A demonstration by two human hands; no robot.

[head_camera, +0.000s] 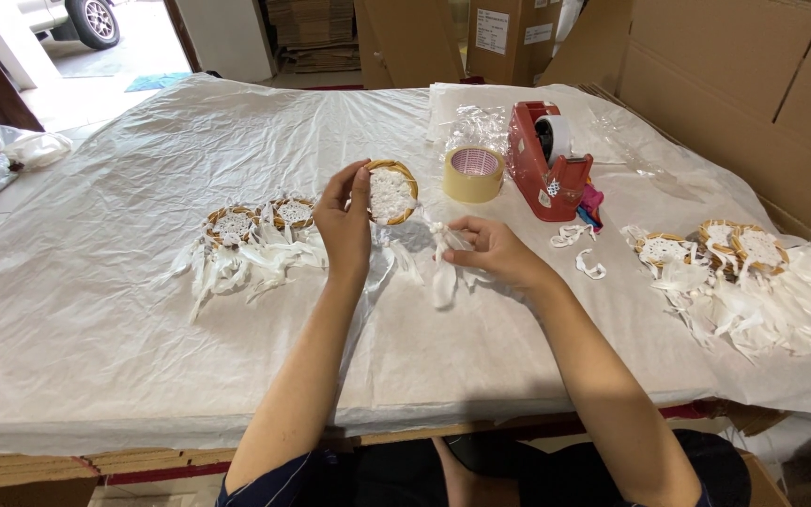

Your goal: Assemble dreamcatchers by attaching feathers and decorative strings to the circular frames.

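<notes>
My left hand [344,218] holds up a small dreamcatcher [392,192], a wicker ring with a white crocheted centre, gripped at its left rim. My right hand [488,250] pinches the white feathers [443,268] that hang from it, just above the table. Both hands are over the middle of a table covered with a white plastic sheet [124,319].
Two finished dreamcatchers [255,225] with feathers lie to the left. Several more [734,258] are piled at the right. A roll of beige tape [473,173] and a red tape dispenser [546,160] stand behind my hands. White scraps [579,249] lie nearby. Cardboard boxes [743,84] line the right and back.
</notes>
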